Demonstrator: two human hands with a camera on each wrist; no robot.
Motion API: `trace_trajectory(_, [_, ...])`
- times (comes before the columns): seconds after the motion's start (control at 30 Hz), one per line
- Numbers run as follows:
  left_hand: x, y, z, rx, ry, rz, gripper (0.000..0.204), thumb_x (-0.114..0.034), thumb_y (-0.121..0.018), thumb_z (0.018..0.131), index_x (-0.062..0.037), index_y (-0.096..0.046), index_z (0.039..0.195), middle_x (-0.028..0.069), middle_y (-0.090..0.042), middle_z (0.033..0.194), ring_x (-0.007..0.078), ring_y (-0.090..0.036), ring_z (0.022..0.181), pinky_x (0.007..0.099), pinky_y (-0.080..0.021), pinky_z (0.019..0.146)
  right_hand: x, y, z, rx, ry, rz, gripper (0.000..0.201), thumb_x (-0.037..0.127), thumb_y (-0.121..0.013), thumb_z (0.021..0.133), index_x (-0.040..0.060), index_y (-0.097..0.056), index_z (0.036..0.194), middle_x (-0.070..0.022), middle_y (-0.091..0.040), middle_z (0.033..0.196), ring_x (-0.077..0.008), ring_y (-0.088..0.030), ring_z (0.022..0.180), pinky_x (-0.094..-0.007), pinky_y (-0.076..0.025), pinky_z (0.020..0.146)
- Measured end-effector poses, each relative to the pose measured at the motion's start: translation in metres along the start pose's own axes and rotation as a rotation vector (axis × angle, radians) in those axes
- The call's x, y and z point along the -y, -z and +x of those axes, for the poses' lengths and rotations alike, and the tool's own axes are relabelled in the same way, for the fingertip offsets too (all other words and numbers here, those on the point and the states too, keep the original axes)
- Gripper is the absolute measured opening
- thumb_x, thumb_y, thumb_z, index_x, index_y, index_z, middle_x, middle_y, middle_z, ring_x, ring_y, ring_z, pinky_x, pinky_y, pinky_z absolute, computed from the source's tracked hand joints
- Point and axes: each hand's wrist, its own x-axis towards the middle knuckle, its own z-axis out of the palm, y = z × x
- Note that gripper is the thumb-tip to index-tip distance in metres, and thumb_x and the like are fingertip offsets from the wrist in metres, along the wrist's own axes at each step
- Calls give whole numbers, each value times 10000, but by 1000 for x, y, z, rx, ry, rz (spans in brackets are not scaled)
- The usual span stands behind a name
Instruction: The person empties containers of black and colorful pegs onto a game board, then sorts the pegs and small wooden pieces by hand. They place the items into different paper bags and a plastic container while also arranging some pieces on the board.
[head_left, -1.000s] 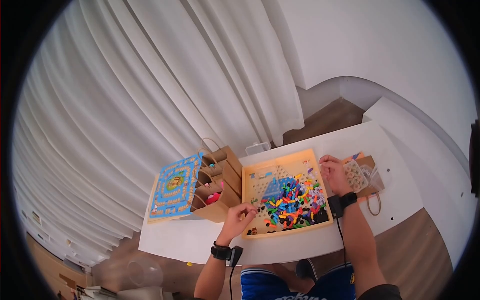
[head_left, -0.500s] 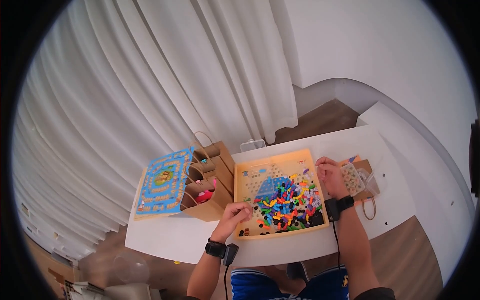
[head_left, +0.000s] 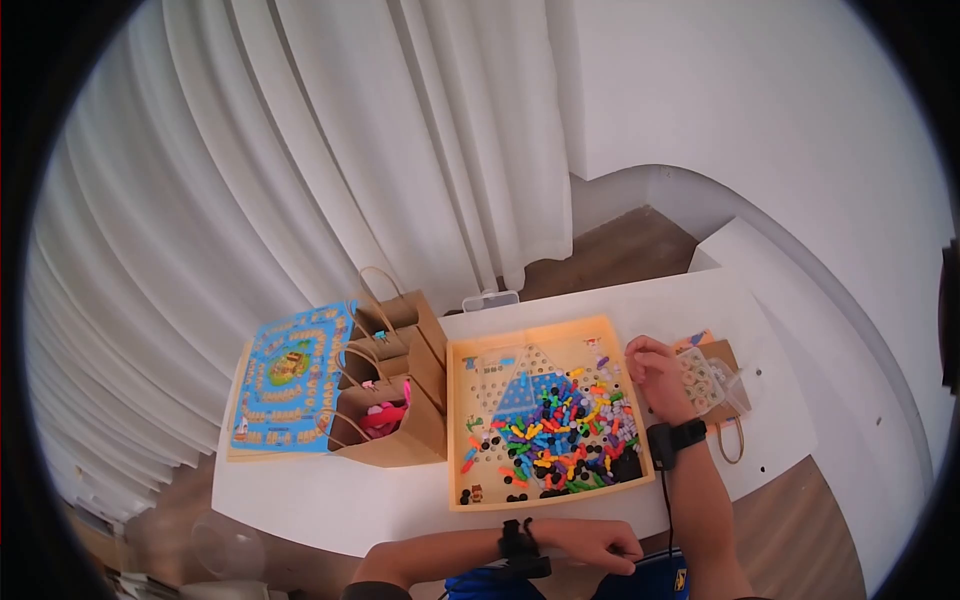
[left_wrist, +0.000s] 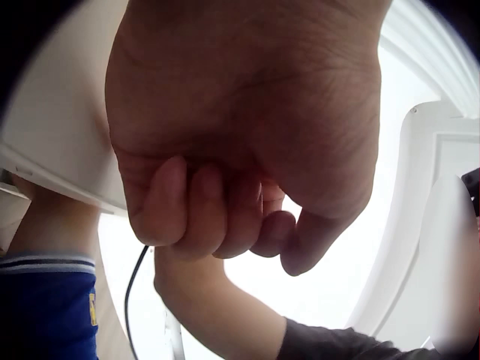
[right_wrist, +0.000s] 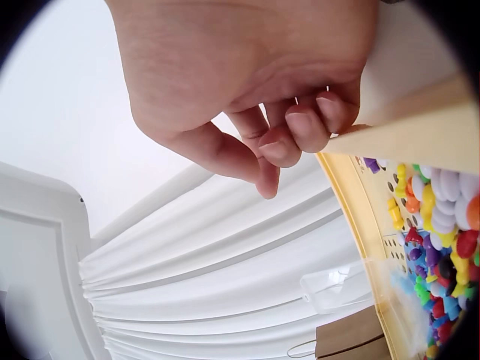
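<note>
My left hand is drawn back over my lap, in front of the table's near edge. In the left wrist view its fingers hang curled toward the palm, and nothing shows in them. My right hand lies beside the right rim of a shallow yellow tray. Its thumb and fingertips are loosely bent together, with no object visible between them. Inside the tray is a pile of small colourful game pegs, next to a blue triangular patch on the holed board.
Brown paper bags stand left of the tray, one with a pink item inside. A blue game board leans beyond them. Right of my right hand are a clear box of round pieces and a flat paper bag.
My left hand has left the tray's left edge and swung back and right over my lap. The right hand stays by the tray's right rim. The head view has shifted.
</note>
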Motion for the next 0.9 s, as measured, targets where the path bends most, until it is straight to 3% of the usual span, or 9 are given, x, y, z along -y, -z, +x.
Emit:
trace_trajectory(0.27, [23,13,-6,136,-110,-182,444,-218,-583,1036,-48,-329,714,-42,-235,668,90,-256,633,313,-264,585,3,-3,-2,-6,-23,-73,158,118,-603,902,-12,-653,977,15,-509,718,-91,-452,673,-243,-355,658])
trace_trajectory(0.37, [30,15,1,213,-102,-276,447,-214,-579,1036,-51,-335,699,-48,-242,655,85,-256,623,310,-264,583,19,-13,-8,-6,-10,-125,141,88,-612,898,7,-646,1008,-6,-568,791,-108,-507,701,-243,-395,693])
trace_trajectory(0.43, [45,14,5,252,-87,-304,429,-247,-583,1025,-95,-411,663,-82,-318,613,52,-310,557,283,-288,529,35,-38,-14,25,47,-688,145,40,-644,904,9,-674,1042,-24,-628,848,-127,-605,847,-251,-457,802])
trace_trajectory(0.47, [42,14,4,260,-104,-307,429,-247,-583,1025,-95,-411,663,-82,-318,613,52,-310,557,283,-288,529,43,-55,-14,21,38,-705,145,40,-644,904,9,-674,1042,-24,-628,848,-127,-605,847,-251,-457,802])
trace_trajectory(0.53, [30,13,0,214,-119,-243,453,-234,-572,1035,-61,-359,674,-56,-262,637,80,-266,601,306,-262,567,54,-87,-10,448,-40,-1252,239,39,-702,894,32,-666,1131,-77,-674,999,-218,-666,975,-319,-514,893])
trace_trajectory(0.57, [31,12,0,223,-137,-249,453,-234,-572,1035,-61,-359,674,-56,-262,637,80,-266,601,306,-262,567,43,-94,-10,445,-56,-1266,239,39,-702,894,32,-666,1131,-77,-674,999,-218,-666,975,-319,-514,893])
trace_trajectory(0.63, [32,14,2,207,-83,-197,453,-248,-567,1038,-71,-372,670,-55,-266,637,83,-264,595,310,-264,559,17,-103,-5,668,195,-1472,304,62,-755,875,48,-650,1161,-108,-662,1047,-295,-670,979,-384,-546,828])
trace_trajectory(0.73, [33,15,3,200,-97,-168,446,-255,-561,1041,-75,-394,669,-55,-287,630,81,-279,586,309,-276,554,4,-115,-2,704,157,-1532,320,114,-775,879,60,-652,1169,-132,-654,1123,-366,-670,979,-421,-551,864])
trace_trajectory(0.9, [23,16,-1,190,-89,-186,441,-258,-563,1039,-76,-416,665,-55,-315,608,73,-317,559,296,-302,537,7,-124,-4,691,-14,-1605,317,97,-776,877,51,-656,1166,-141,-675,1019,-337,-695,924,-410,-559,826])
